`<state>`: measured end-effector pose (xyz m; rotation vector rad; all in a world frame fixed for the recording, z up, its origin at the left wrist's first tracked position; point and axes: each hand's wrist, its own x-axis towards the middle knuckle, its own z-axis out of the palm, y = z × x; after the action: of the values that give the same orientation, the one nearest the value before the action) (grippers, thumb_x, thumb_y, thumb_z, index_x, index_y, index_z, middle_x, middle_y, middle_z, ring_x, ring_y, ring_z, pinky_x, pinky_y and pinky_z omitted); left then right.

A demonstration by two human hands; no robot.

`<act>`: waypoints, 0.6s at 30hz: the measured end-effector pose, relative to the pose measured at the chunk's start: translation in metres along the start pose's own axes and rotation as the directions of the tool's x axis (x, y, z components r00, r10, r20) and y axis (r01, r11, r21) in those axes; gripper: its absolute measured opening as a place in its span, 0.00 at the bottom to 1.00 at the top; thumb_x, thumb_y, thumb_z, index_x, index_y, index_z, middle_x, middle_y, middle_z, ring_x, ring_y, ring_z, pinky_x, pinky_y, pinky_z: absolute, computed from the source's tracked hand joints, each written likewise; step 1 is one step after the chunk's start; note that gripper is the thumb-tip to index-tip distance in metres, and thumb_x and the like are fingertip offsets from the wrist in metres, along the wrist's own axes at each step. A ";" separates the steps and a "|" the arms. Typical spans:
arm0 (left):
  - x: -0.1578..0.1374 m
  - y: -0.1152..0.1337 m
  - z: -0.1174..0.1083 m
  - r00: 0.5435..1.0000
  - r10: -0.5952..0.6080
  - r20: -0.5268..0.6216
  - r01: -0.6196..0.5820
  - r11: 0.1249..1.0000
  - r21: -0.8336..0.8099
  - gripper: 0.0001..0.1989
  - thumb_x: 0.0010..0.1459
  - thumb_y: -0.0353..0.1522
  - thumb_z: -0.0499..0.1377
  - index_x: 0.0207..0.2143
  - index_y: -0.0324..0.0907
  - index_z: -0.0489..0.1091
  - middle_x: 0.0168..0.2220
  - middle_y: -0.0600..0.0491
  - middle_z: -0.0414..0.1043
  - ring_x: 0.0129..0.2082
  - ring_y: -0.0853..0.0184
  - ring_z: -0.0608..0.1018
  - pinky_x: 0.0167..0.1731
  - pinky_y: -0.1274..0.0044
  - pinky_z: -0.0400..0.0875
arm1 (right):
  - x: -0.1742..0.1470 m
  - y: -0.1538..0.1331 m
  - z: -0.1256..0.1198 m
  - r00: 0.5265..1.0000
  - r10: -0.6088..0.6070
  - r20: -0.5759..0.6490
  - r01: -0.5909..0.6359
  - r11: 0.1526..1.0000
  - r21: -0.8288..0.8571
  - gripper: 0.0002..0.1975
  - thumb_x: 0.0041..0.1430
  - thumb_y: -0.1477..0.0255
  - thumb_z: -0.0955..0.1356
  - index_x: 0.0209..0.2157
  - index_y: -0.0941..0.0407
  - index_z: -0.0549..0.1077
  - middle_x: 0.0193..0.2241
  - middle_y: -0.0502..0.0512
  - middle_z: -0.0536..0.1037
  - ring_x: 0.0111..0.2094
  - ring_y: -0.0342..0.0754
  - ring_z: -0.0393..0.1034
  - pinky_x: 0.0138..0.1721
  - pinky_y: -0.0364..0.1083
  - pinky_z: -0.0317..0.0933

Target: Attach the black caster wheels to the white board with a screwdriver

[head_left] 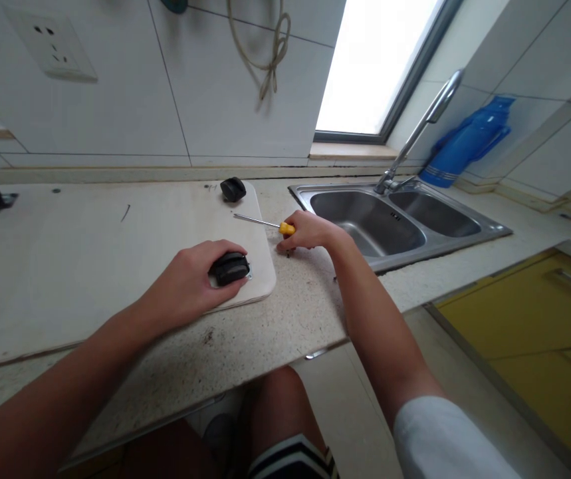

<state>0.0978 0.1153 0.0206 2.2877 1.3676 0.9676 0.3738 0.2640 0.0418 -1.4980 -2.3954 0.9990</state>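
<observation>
A pale wooden board (115, 253) lies flat on the speckled countertop (285, 313). My left hand (193, 279) rests on the board's near right corner and grips a black caster wheel (229, 268) on a small metal plate. My right hand (308, 231) is on the countertop just right of the board, closed around a screwdriver (265, 223) with a yellow handle; its metal shaft points left over the board's edge. My fingertips touch a small dark item on the counter, too small to identify. A second black caster wheel (232, 189) sits at the board's far right corner.
A steel double sink (395, 223) with a tap (419, 130) lies right of my hand. A blue jug (469, 141) stands in the far corner. A socket (53, 43) and a hanging cord (265, 46) are on the tiled wall. Yellow cabinets (539, 332) are lower right.
</observation>
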 end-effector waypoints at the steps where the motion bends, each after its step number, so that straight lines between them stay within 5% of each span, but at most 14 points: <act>1: 0.000 0.001 0.000 1.000 0.003 0.001 -0.003 1.000 0.017 0.18 0.62 0.42 0.70 0.52 0.49 0.79 0.48 0.51 0.85 0.45 0.55 0.86 0.50 0.63 0.78 | -0.001 -0.002 0.000 1.000 0.001 0.005 -0.001 0.999 -0.040 0.14 0.45 0.67 0.82 0.27 0.57 0.78 0.23 0.52 0.79 0.20 0.41 0.65 0.20 0.44 0.56; 10: -0.002 -0.001 0.003 0.999 0.044 -0.026 -0.042 0.998 0.057 0.21 0.63 0.43 0.70 0.56 0.48 0.77 0.50 0.50 0.84 0.47 0.56 0.86 0.52 0.63 0.80 | 0.000 -0.007 0.002 0.998 -0.058 -0.009 0.055 0.979 -0.198 0.08 0.47 0.74 0.79 0.29 0.56 0.78 0.24 0.49 0.76 0.24 0.41 0.65 0.28 0.46 0.57; 15: -0.002 -0.001 0.004 0.996 0.072 -0.047 -0.069 0.996 0.060 0.25 0.62 0.44 0.72 0.58 0.46 0.76 0.53 0.49 0.84 0.49 0.56 0.86 0.53 0.63 0.80 | -0.004 -0.004 -0.004 0.989 -0.123 -0.081 0.113 0.986 -0.124 0.09 0.49 0.78 0.75 0.35 0.57 0.79 0.27 0.49 0.77 0.25 0.39 0.65 0.29 0.44 0.58; 18: -0.001 -0.001 0.005 0.996 0.076 -0.051 -0.074 0.996 0.050 0.26 0.62 0.45 0.73 0.58 0.46 0.76 0.53 0.49 0.83 0.49 0.57 0.85 0.53 0.64 0.80 | -0.006 -0.007 -0.005 0.951 -0.211 -0.227 0.226 0.973 0.041 0.11 0.54 0.75 0.73 0.40 0.56 0.79 0.30 0.49 0.77 0.25 0.38 0.65 0.26 0.42 0.60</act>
<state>0.1001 0.1153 0.0159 2.3803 1.3482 1.0359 0.3735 0.2596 0.0512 -1.2165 -2.2841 0.8087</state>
